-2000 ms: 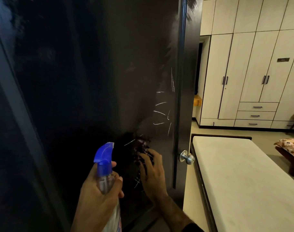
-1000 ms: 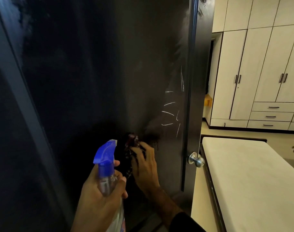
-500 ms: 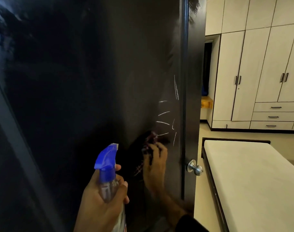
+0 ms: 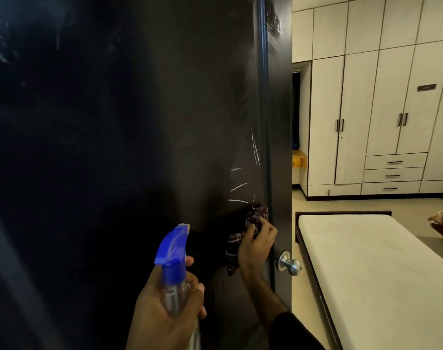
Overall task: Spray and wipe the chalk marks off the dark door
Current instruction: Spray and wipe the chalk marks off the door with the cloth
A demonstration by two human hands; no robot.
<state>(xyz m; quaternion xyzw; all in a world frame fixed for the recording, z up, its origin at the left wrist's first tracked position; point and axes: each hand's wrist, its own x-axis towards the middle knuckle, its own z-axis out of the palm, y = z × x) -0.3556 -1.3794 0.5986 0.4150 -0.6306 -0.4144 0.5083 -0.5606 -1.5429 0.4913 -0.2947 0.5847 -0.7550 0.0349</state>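
Dim, shadowed door (image 4: 114,147); brighter wardrobe (image 4: 367,109) side; wide-angle bending at the edges.

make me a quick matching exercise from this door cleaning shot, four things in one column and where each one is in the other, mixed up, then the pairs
Things:
1. spray bottle
2. checked cloth
3. chalk marks
4. door knob

Places:
A. on the dark door, just above the cloth
B. gripped in the left hand
C. on the door's edge, beside the right wrist
D. pressed to the door by the right hand

Pairs: 1-B, 2-D, 3-A, 4-C
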